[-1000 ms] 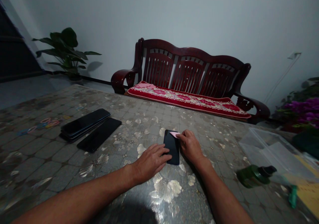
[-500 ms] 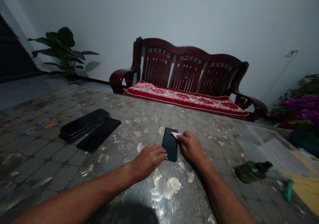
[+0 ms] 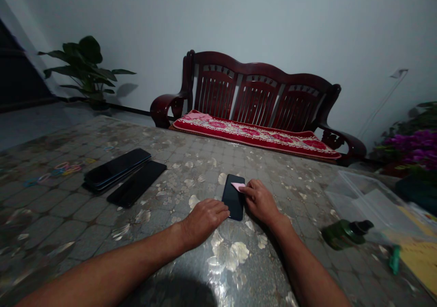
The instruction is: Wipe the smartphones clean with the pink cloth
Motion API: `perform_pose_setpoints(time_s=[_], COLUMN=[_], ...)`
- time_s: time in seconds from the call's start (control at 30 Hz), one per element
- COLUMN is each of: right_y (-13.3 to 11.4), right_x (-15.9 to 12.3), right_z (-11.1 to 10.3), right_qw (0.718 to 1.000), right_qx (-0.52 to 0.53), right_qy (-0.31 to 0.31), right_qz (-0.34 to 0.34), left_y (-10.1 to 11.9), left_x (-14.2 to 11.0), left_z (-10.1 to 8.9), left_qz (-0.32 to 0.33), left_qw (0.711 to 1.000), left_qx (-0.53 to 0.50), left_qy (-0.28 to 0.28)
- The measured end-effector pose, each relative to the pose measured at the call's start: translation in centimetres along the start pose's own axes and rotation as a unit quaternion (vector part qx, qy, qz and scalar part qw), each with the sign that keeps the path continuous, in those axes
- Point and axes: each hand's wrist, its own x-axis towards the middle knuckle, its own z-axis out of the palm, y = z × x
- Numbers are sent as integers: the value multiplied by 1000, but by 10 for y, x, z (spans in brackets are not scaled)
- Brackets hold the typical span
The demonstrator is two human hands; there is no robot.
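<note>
A dark smartphone (image 3: 234,203) lies flat on the table between my hands, with its upper end pointing away from me. My left hand (image 3: 206,220) rests at the phone's lower left edge, fingers drawn together and fingertips holding that edge. Between the thumb and fingers of my right hand (image 3: 260,201) is a small pink triangular piece (image 3: 238,186). Its tip lies over the upper part of the phone's screen; whether it is paper or cloth I cannot tell. My right hand sits along the phone's right side.
To the left are a stack of phones (image 3: 118,167), another dark phone (image 3: 137,184) and several coloured rubber bands (image 3: 68,167). At right lie a green pump bottle (image 3: 343,235), a clear plastic box (image 3: 362,193), a green object (image 3: 394,259) and yellow paper (image 3: 418,261). A wooden bench (image 3: 254,93) stands beyond.
My left fingers have drawn back from the phone's face to its left edge. The pink piece has shifted slightly over the screen with my right hand. The camera view has turned a little.
</note>
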Motion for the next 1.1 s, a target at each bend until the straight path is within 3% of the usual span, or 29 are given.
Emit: perform_pose_setpoints(time_s=[0.17, 0.4, 0.5, 0.73, 0.97, 1.1], right_y=[-14, -1, -1, -10, -2, -12], right_x=[-2, 23, 35, 35, 47, 39], right_z=[-4, 10, 13, 10, 20, 14], right_qw=[997, 994, 989, 997, 995, 999], right_qx=[23, -69, -98, -47, -62, -9], right_qy=[-42, -15, -18, -52, -25, -52], right_qz=[-67, 81, 109, 19, 72, -3], left_y=[0, 0, 0, 0, 0, 1], left_x=[-1, 0, 0, -1, -2, -2], left_z=[4, 5, 4, 3, 5, 2], left_qz=[-7, -1, 2, -2, -7, -7], left_qw=[1000, 1000, 1000, 1000, 1000, 1000], left_qx=[-2, 6, 5, -5, -9, -7], left_qy=[7, 13, 16, 1, -1, -6])
